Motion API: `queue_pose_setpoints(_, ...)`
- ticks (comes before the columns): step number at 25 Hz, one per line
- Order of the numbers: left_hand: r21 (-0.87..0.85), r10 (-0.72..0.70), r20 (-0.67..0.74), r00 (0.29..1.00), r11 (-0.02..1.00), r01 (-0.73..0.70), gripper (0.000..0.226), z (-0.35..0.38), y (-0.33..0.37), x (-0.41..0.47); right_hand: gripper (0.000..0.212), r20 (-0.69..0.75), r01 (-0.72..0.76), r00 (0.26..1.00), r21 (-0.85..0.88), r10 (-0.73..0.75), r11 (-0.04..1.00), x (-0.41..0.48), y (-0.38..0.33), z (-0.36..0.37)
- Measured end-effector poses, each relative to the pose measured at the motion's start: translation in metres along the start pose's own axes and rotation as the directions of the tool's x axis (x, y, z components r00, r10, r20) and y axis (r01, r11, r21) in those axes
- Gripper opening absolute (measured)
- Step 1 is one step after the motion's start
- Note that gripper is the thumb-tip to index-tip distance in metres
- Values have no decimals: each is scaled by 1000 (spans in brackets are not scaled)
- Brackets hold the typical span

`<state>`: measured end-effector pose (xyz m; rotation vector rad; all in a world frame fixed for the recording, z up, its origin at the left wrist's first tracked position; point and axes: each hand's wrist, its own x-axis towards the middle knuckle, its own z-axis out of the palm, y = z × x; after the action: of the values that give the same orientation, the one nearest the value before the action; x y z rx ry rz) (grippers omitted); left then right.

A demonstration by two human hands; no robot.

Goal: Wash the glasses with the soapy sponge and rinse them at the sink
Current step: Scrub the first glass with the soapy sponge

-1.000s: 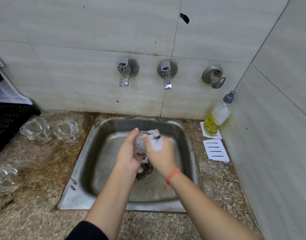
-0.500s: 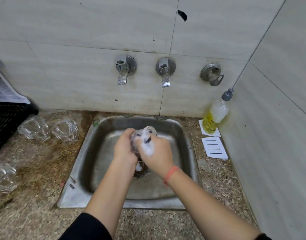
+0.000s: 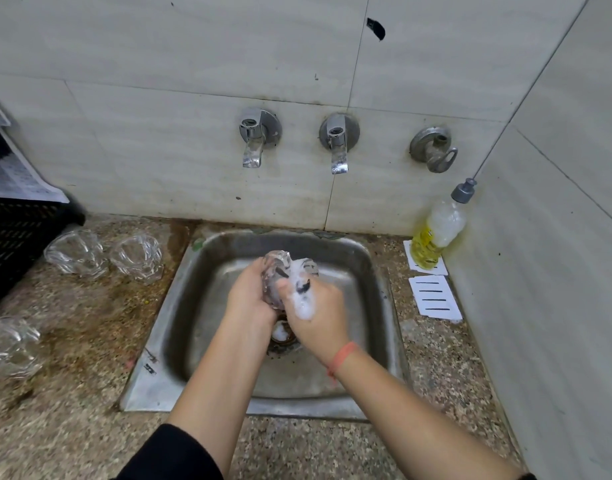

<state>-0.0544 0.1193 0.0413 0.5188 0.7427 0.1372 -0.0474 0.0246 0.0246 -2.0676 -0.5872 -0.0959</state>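
Two hands meet low over the square stainless-steel sink (image 3: 159,368), just above its drain (image 3: 280,344). The left hand (image 3: 249,299) has its fingers curled round a clear faceted glass (image 3: 275,268), taking it by the body. The right hand (image 3: 320,317) closes its fingers on a foam-covered sponge (image 3: 302,289), pressed against the glass's side. Only dark flecks of the sponge show through the white lather.

Glass like this is probably stiff, brittle and fairly light, and the lather likely makes it slippery. The facets should give some purchase, so a whole-hand hold round the body looks safer than a pinch at the rim. Keeping it low in the basin would shorten any fall onto hard steel. The sponge looks soft and should give under pressure.

Three more clear glasses (image 3: 136,252) sit on the speckled stone surface (image 3: 72,427) left of the sink. Whether they are washed cannot be told. No water shows at the two chrome wall taps (image 3: 257,140), so rinsing seems yet to come.

No writing is legible. A plastic bottle of yellow liquid (image 3: 436,233) stands in the right corner, any print on it too small to read. Two white cards (image 3: 434,297) beside it carry only black bars. The printed sheet (image 3: 17,178) over the black plastic crate (image 3: 13,237) is too fine to make out.
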Motion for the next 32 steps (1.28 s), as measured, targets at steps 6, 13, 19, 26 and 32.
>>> queue_pose_setpoints(6, 103, 357, 98, 929, 925, -366, 20, -13, -11, 6, 31, 577, -698, 621, 715, 531, 40, 27, -3, -6)
queue_pose_setpoints(13, 265, 110, -16, 994, 959, -102, 8, -15, -12, 15, 38, 40, -343, 933, 405, 359, 847, 4, -3, -6)
queue_pose_setpoints(19, 213, 254, -12, 967, 946, -246, 17, -1, -3, -3, 34, 223, -515, 849, 559, 480, 650, 26, -14, -15)
queue_pose_setpoints(26, 146, 345, -12, 938, 929, -340, 7, -5, -6, -4, 29, 439, -652, 701, 715, 563, 254, 17, -2, 5)
queue_pose_setpoints(32, -111, -19, -30, 999, 994, 16, 42, -5, 4, 0, 49, 4, -244, 967, 278, 253, 929, 16, 1, 1)
